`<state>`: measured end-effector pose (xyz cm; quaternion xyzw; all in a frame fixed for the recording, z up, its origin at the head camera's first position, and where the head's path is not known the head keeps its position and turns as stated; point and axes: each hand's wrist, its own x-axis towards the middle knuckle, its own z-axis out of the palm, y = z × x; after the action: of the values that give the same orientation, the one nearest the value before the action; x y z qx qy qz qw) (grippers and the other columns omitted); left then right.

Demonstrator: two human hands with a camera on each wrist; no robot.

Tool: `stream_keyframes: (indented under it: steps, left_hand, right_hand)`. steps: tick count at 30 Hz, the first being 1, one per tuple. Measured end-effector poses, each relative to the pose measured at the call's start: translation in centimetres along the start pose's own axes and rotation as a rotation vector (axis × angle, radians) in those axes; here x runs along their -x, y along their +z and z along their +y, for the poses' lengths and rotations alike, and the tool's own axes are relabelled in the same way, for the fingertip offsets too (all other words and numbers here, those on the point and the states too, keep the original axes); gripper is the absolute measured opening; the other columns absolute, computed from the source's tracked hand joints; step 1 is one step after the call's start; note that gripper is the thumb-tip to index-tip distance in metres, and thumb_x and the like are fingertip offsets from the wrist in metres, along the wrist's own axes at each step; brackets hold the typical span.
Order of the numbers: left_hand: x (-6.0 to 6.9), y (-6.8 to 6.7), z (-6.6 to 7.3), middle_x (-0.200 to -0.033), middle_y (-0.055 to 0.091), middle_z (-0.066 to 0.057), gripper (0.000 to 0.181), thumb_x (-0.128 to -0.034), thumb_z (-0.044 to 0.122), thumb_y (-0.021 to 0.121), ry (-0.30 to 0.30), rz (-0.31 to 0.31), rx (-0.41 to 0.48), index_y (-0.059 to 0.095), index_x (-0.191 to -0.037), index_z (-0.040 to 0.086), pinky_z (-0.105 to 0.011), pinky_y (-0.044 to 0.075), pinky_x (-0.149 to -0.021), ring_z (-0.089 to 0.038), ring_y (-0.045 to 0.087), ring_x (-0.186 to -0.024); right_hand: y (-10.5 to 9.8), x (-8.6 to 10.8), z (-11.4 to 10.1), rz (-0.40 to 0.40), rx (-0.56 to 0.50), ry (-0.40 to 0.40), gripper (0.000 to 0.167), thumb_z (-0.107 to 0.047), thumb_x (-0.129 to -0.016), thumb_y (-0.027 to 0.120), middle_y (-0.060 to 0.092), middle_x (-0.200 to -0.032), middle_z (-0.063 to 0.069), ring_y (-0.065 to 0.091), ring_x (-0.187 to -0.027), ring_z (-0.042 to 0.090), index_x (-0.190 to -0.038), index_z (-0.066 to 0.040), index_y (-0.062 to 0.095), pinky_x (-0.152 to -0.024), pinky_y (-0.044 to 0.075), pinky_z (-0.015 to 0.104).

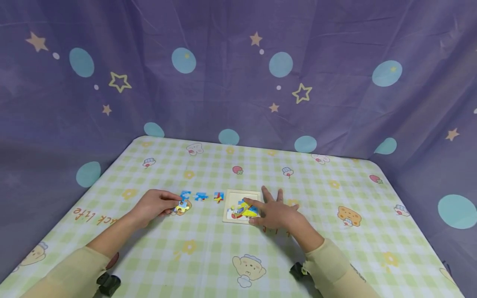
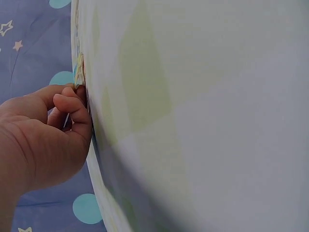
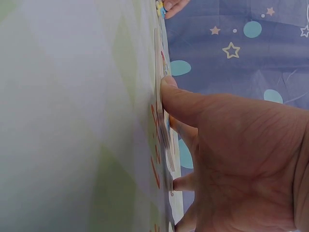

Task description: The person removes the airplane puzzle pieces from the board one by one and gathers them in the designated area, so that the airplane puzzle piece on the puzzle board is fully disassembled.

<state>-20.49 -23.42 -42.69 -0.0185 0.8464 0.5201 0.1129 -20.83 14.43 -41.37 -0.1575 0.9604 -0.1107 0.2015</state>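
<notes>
Between thumb and fingers my left hand (image 1: 153, 207) pinches a blue and yellow puzzle piece (image 1: 182, 207), just above the cloth. The fingers of the left hand (image 2: 58, 125) are curled in the left wrist view. My right hand (image 1: 277, 212) is spread over the right side of a square wooden puzzle tray (image 1: 225, 216), its thumb and a finger on the joined picture pieces (image 1: 241, 211). In the right wrist view the right hand (image 3: 241, 154) has its thumb against the edge of the tray (image 3: 158, 72).
Three loose pieces lie in a row left of the tray: one (image 1: 185, 194) by the left fingers, a blue one (image 1: 201, 196) and a blue one with red and yellow (image 1: 218, 197). A checked cloth (image 1: 208, 265) covers the table; a purple curtain (image 1: 231, 82) hangs behind.
</notes>
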Motion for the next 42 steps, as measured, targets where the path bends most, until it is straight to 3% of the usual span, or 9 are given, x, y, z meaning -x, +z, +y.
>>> stream_keyframes:
  steps: [12,21,28,37,42]
  left_hand:
    - [0.5,0.0,0.5,-0.095,0.068,-0.011,0.03,-0.0992,0.016,0.066,0.03,0.004,-0.004,0.067,-0.121,-0.005,-0.029,0.048,-0.058,-0.02,0.061,-0.071]
    - [0.4,0.4,1.1,-0.09,0.066,-0.011,0.029,-0.1013,0.019,0.063,0.017,0.03,-0.006,0.068,-0.121,-0.002,-0.03,0.047,-0.056,-0.02,0.057,-0.067]
    - [0.4,1.0,1.8,-0.087,0.065,-0.009,0.03,-0.1,0.021,0.065,0.002,0.037,-0.01,0.069,-0.119,-0.001,-0.029,0.046,-0.055,-0.017,0.055,-0.064]
    - [0.5,2.2,3.1,-0.088,0.066,-0.012,0.029,-0.1004,0.019,0.063,0.033,0.011,0.019,0.069,-0.12,-0.002,-0.027,0.043,-0.052,-0.016,0.051,-0.061]
    - [0.3,3.3,3.8,-0.072,0.058,-0.012,0.029,-0.1015,0.02,0.062,0.034,-0.035,0.05,0.068,-0.121,-0.001,-0.028,0.039,-0.052,-0.017,0.045,-0.056]
  right_hand:
    - [-0.1,0.2,0.0,-0.007,-0.002,-0.004,0.065,-0.061,-0.093,0.061,-0.003,-0.17,0.006,-0.009,-0.147,0.054,-0.152,-0.057,0.033,-0.088,0.01,0.092]
    - [-0.2,0.3,0.1,-0.02,0.041,-0.03,0.055,-0.056,-0.103,0.044,-0.003,-0.169,0.008,-0.006,-0.147,0.056,-0.155,-0.053,0.029,-0.087,0.013,0.092]
    - [0.0,0.0,0.1,-0.009,0.032,-0.024,0.056,-0.052,-0.103,0.049,-0.002,-0.17,0.008,-0.005,-0.147,0.056,-0.155,-0.053,0.029,-0.086,0.014,0.092]
    - [-0.1,0.0,0.1,0.007,0.027,0.005,0.071,-0.054,-0.102,0.052,0.0,-0.17,0.006,-0.004,-0.148,0.053,-0.162,-0.038,0.018,-0.088,0.015,0.091]
    - [-0.1,0.0,0.1,-0.002,0.011,0.009,0.074,-0.053,-0.102,0.051,-0.001,-0.17,0.004,-0.005,-0.148,0.052,-0.163,-0.033,0.016,-0.09,0.012,0.091]
